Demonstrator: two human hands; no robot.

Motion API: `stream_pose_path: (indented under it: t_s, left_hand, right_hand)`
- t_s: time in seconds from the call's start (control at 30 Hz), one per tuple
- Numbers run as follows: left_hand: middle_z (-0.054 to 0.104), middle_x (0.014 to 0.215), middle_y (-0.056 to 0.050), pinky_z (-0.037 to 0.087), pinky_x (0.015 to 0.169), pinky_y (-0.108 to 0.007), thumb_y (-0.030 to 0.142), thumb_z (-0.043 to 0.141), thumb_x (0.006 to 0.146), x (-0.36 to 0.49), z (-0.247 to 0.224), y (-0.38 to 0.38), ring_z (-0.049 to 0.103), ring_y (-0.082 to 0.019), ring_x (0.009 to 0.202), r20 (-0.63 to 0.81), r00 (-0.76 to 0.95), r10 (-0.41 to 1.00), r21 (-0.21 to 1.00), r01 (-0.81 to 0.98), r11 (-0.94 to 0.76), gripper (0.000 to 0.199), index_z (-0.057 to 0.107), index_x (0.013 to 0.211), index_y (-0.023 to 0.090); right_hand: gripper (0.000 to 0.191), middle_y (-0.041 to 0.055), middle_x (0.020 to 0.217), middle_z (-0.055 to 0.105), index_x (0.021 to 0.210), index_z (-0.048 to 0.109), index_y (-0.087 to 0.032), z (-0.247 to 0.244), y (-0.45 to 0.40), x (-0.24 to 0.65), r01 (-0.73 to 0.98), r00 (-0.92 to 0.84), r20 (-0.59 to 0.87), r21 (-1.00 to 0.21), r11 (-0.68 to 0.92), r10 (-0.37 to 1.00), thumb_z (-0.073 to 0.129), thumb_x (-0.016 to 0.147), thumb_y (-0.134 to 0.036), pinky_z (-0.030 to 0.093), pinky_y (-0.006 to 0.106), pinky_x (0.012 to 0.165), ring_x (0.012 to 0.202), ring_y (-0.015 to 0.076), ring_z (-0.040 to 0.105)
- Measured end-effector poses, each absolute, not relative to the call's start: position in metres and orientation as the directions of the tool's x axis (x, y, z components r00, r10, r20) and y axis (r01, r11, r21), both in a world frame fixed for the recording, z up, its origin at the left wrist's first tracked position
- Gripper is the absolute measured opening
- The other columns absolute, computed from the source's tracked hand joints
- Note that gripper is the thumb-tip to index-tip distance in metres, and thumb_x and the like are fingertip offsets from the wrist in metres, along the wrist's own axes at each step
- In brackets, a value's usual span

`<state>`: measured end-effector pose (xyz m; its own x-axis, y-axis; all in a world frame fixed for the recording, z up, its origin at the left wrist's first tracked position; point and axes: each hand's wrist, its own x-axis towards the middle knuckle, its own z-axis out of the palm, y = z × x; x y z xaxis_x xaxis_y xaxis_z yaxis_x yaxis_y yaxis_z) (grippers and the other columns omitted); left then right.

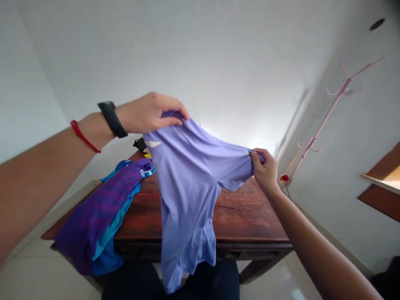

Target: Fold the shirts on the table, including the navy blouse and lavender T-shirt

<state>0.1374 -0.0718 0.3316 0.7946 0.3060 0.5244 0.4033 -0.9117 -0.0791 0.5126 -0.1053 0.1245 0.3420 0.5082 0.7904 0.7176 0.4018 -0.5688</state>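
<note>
A lavender shirt [190, 179] hangs stretched between my two hands, its lower part dangling past the front edge of the wooden table [250, 212]. My left hand [159, 112] pinches its upper left part between thumb and fingers, near a small white mark. At the right, my right hand [264, 166] grips the end of a sleeve, with the fingertips partly hidden by the cloth. The shirt is held above the table and covers part of its top.
Purple and blue garments [106, 204] lie over the table's left side and hang off its front. A dark item [140, 144] sits behind them. A pink coat rack [331, 108] stands at the right by the wall. My legs are below the table edge.
</note>
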Motion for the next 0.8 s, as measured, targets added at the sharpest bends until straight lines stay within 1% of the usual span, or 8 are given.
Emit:
stream_pose_path:
  t_s: [0.07,0.17,0.23,0.37,0.47,0.6,0.73,0.8]
  left_hand:
    - [0.07,0.11,0.0,0.045,0.102,-0.038,0.035,0.06,0.095,0.136,0.34,-0.083,0.062,-0.015,0.099,0.616,0.735,0.284,-0.126,0.447,-0.886,0.03,0.069,0.116,0.015]
    - [0.07,0.106,0.003,0.045,0.101,-0.038,0.036,0.062,0.093,0.135,0.349,-0.089,0.062,-0.016,0.097,0.5,0.797,0.338,-0.192,0.483,-0.854,0.029,0.071,0.113,0.017]
    - [0.07,0.108,0.003,0.044,0.102,-0.037,0.039,0.061,0.093,0.134,0.349,-0.089,0.062,-0.017,0.099,0.451,0.819,0.355,-0.183,0.474,-0.861,0.032,0.07,0.115,0.017]
    - [0.067,0.115,0.001,0.045,0.099,-0.034,0.041,0.06,0.093,0.133,0.329,-0.086,0.063,-0.019,0.106,0.526,0.788,0.322,-0.151,0.459,-0.876,0.039,0.062,0.126,0.02]
    - [0.069,0.111,0.001,0.048,0.093,-0.03,0.041,0.061,0.091,0.136,0.301,-0.082,0.066,-0.019,0.098,0.373,0.851,0.37,-0.05,0.417,-0.908,0.036,0.064,0.122,0.023]
    - [0.07,0.113,-0.001,0.048,0.092,-0.028,0.04,0.058,0.091,0.139,0.266,-0.076,0.067,-0.02,0.1,0.401,0.803,0.441,0.107,0.437,-0.893,0.031,0.065,0.117,0.025]
    - [0.071,0.114,0.001,0.05,0.091,-0.028,0.038,0.059,0.09,0.129,0.247,-0.089,0.068,-0.021,0.102,0.256,0.864,0.433,0.203,0.39,-0.898,0.027,0.067,0.115,0.029]
    - [0.072,0.115,0.002,0.051,0.089,-0.027,0.039,0.059,0.092,0.119,0.244,-0.105,0.068,-0.021,0.102,0.198,0.889,0.413,0.24,0.364,-0.9,0.027,0.067,0.117,0.034]
  right_hand:
    - [0.029,0.0037,0.081,0.071,0.094,0.071,-0.019,0.126,-0.111,0.513,0.707,0.264,0.764,-0.568,0.421,0.588,0.06,0.09,-0.046,0.046,0.029,0.065,0.072,0.0195,0.061]
    - [0.029,0.0033,0.081,0.07,0.095,0.07,-0.02,0.13,-0.122,0.511,0.682,0.258,0.76,-0.58,0.445,0.596,0.061,0.09,-0.047,0.045,0.029,0.063,0.069,0.0184,0.059]
    - [0.03,0.0027,0.079,0.068,0.097,0.07,-0.02,0.131,-0.129,0.511,0.667,0.338,0.77,-0.601,0.439,0.541,0.06,0.09,-0.047,0.044,0.028,0.061,0.068,0.0177,0.058]
    - [0.033,0.001,0.069,0.063,0.091,0.07,-0.019,0.121,-0.134,0.523,0.655,0.277,0.687,-0.647,0.391,0.671,0.063,0.087,-0.051,0.04,0.027,0.054,0.06,0.0163,0.053]
    - [0.035,0.0019,0.073,0.066,0.094,0.071,-0.019,0.102,-0.131,0.538,0.673,0.288,0.67,-0.65,0.354,0.684,0.061,0.088,-0.052,0.042,0.027,0.057,0.063,0.0173,0.055]
    - [0.038,0.0026,0.072,0.067,0.091,0.074,-0.019,0.08,-0.133,0.549,0.699,0.164,0.567,-0.645,0.311,0.807,0.061,0.088,-0.055,0.044,0.028,0.059,0.066,0.0191,0.057]
    - [0.036,0.0032,0.075,0.066,0.09,0.072,-0.02,0.079,-0.161,0.552,0.614,0.153,0.52,-0.716,0.331,0.841,0.062,0.088,-0.055,0.045,0.027,0.059,0.067,0.0184,0.057]
    - [0.035,0.0031,0.071,0.063,0.085,0.072,-0.02,0.081,-0.179,0.557,0.561,0.051,0.4,-0.769,0.305,0.915,0.067,0.086,-0.054,0.044,0.026,0.055,0.062,0.017,0.055]
